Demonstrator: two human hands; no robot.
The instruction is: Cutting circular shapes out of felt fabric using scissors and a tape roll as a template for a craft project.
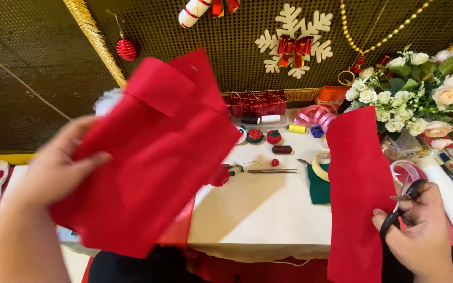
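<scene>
The left hand (58, 167) grips 1 large red felt piece (153, 157) by its left edge, thumb on top, fingers closed behind it, holding it above the tabletop (258, 209). The right hand (420, 230) is clamped on black scissors (402, 207), pinning a narrower red felt strip (357, 194) that hangs down. Keeping both pieces taut and apart looks wise, blades away from the fingers. Thread spools (281, 149) lie beyond.

Two pieces of red felt (153, 157) are counted, one at the left and one (355, 194) at the right. One pair of scissors (402, 204) is seen near right. Three small red gift boxes (258, 103) are lined up at the far edge of the bench (263, 209), and one snowflake ornament (293, 41) is hung behind.
</scene>
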